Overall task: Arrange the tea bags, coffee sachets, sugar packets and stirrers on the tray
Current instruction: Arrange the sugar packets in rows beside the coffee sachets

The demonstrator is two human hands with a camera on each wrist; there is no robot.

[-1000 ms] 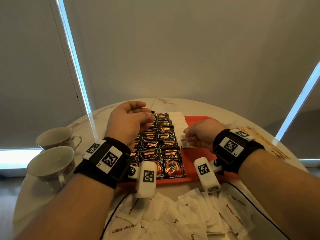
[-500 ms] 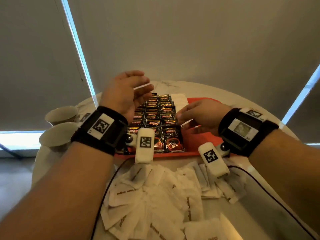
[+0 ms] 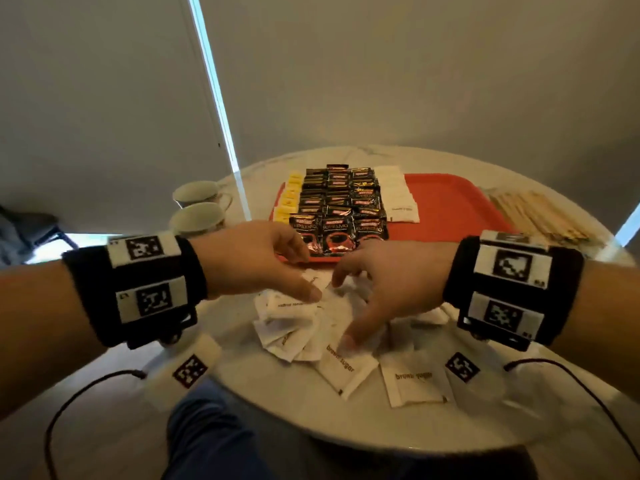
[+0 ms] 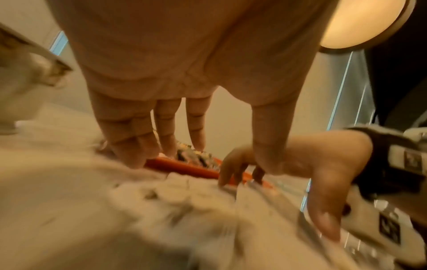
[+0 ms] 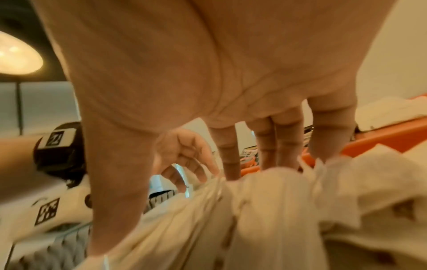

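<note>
Brown sugar packets [image 3: 341, 367] lay loose on the marble table [image 3: 263, 396], nearest the person, and both hands reached into the heap. The right hand [image 3: 388, 289] spread its fingers wide, tips pressing packets; the left hand [image 3: 256, 261] touched the pile with loosely bent fingers, though whether it pinched one could not be told. Just beyond the fingertips sat the red tray [image 3: 450, 202], carrying coffee sachets [image 3: 337, 209], yellow tea bags [image 3: 289, 199] left of them and white packets [image 3: 398, 195] right. Wooden stirrers [image 3: 533, 213] lay off the tray's right.
</note>
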